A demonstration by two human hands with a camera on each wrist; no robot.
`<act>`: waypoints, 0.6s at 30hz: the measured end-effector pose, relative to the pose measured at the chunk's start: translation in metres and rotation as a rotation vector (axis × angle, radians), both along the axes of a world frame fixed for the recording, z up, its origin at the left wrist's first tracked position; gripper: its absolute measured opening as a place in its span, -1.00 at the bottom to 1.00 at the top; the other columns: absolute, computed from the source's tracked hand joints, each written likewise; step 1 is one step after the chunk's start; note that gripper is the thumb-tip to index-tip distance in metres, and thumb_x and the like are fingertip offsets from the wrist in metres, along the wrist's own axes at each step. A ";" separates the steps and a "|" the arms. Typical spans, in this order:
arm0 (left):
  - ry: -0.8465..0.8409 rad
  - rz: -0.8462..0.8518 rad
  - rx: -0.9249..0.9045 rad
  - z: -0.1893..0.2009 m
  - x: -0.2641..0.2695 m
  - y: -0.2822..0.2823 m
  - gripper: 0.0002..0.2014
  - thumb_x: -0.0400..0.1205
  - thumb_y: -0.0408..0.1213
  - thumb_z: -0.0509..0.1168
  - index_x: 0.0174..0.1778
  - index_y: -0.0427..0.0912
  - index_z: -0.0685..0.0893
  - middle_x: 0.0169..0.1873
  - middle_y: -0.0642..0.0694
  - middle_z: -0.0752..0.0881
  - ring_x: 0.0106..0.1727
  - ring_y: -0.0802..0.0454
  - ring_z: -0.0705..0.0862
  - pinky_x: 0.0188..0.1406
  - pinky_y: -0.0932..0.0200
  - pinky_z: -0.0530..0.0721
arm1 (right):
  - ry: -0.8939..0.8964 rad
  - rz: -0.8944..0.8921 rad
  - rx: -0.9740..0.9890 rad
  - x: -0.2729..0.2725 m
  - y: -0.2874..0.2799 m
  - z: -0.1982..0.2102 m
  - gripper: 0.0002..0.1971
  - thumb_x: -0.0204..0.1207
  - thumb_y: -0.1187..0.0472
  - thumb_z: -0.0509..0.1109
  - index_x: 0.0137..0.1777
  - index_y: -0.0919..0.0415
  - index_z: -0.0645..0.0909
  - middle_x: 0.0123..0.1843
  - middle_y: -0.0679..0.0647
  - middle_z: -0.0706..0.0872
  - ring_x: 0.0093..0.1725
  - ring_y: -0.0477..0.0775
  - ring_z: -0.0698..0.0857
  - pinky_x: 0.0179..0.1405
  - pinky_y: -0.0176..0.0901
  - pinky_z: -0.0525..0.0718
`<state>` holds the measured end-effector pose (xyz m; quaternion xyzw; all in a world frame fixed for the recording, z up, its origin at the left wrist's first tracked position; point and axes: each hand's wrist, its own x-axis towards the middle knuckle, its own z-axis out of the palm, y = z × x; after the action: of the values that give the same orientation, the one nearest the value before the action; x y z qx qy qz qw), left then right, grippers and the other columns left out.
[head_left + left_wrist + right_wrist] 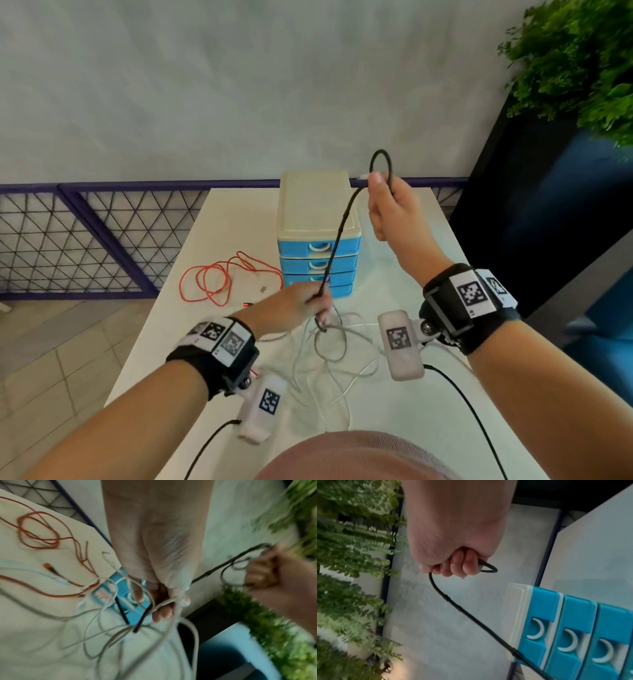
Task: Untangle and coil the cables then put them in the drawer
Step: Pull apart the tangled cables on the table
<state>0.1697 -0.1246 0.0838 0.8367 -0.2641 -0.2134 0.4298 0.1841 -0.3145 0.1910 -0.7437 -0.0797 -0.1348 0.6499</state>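
Observation:
A black cable (337, 240) runs taut between my two hands. My right hand (390, 209) is raised above the table and grips its upper end, which curls into a small loop (488, 568) over the fist. Lower down, my left hand (305, 303) holds the black cable (142, 616) together with a white cable (164, 603), just above a tangle of white and grey cables (332, 356) on the table. A red cable (219, 277) lies loosely looped to the left. The blue drawer unit (318, 240) stands behind, its drawers closed.
The white table (411, 411) ends at a purple mesh railing (85, 240) on the left and back. A green plant (582, 61) and a dark panel stand to the right. Wrist camera leads trail over the near table edge.

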 end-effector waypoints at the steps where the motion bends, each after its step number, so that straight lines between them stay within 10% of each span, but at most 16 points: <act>1: 0.014 0.007 0.047 -0.015 -0.002 0.003 -0.77 0.72 -0.23 0.12 -0.21 -0.16 0.58 -0.30 0.05 0.69 -0.15 0.06 0.70 0.13 0.05 0.67 | 0.009 0.011 0.064 -0.001 0.000 0.004 -0.72 0.74 0.08 0.14 -0.23 0.13 0.38 -0.45 -0.05 0.32 -0.56 -0.17 0.27 -0.60 -0.36 0.28; 11: 0.110 0.096 0.205 -0.062 -0.007 0.027 -0.67 0.74 -0.20 0.08 -0.14 -0.15 0.74 -0.05 0.04 0.77 0.08 0.03 0.67 0.19 0.15 0.53 | -0.074 0.008 0.373 -0.001 0.004 0.039 -0.63 0.73 0.03 0.13 -0.33 0.10 0.30 -0.52 -0.10 0.31 -0.59 -0.11 0.21 -0.67 -0.28 0.21; 18: -0.063 0.492 -0.264 -0.004 0.018 0.043 -0.87 0.71 -0.29 0.17 -0.10 -0.03 0.57 -0.37 -0.06 0.75 -0.27 0.02 0.74 -0.08 0.10 0.68 | 0.311 0.113 -0.831 0.009 0.002 -0.001 -0.60 0.73 -0.05 0.07 -0.32 0.09 0.43 -0.38 -0.02 0.52 -0.44 -0.07 0.47 -0.43 -0.23 0.44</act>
<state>0.1880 -0.0817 0.0800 0.8185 -0.0917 -0.0403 0.5657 0.1927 -0.3124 0.1903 -0.9475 -0.0691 0.0579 0.3067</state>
